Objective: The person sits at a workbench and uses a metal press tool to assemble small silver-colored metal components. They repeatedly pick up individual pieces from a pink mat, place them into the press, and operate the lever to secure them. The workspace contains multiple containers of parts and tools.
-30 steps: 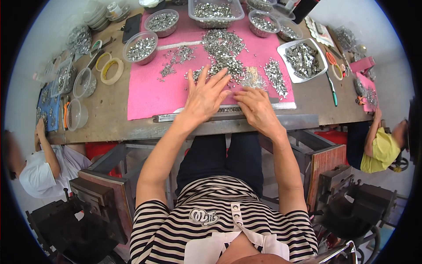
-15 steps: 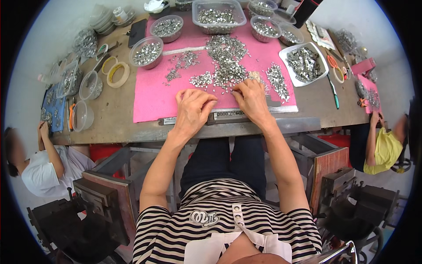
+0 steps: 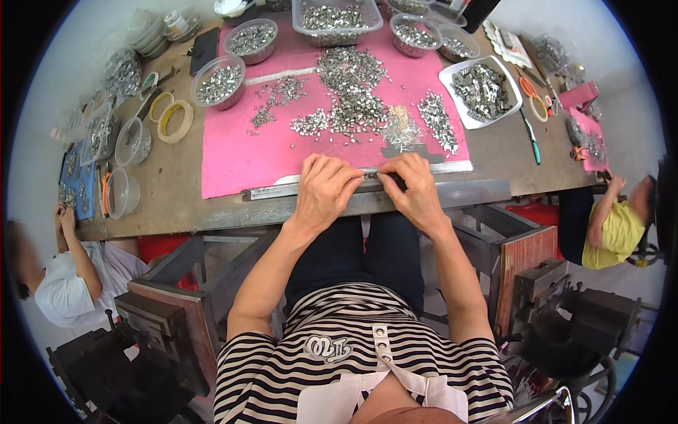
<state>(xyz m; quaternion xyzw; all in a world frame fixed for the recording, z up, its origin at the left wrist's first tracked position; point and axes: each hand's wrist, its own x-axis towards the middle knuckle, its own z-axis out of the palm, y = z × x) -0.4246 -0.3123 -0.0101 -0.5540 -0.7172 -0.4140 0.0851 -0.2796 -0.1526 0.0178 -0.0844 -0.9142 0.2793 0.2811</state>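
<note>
My left hand (image 3: 325, 189) is closed in a pinch at a long metal rail (image 3: 277, 191) along the bench's front edge. Facing it, my right hand (image 3: 413, 189) also pinches at the rail. A short dark row of small metal pieces (image 3: 371, 177) shows between the fingertips. Whatever the fingers hold is hidden or too small to name. Beyond the hands, on a pink mat (image 3: 236, 152), lies a large heap of small silver metal pieces (image 3: 354, 106). Smaller heaps flank it, and thin silver pins (image 3: 402, 133) lie on its right side.
Plastic tubs of metal pieces (image 3: 337, 28) stand along the back. A white square dish (image 3: 484, 92) holds larger pieces. Tape rolls (image 3: 175, 121) lie left; a green toothbrush (image 3: 530, 141) and orange-handled scissors (image 3: 530, 90) lie right. People sit at both sides, one in a yellow shirt (image 3: 611, 237).
Both hands have come down from the near edge of the heap to the rail, with their fingertips closer together. The view has shifted slightly.
</note>
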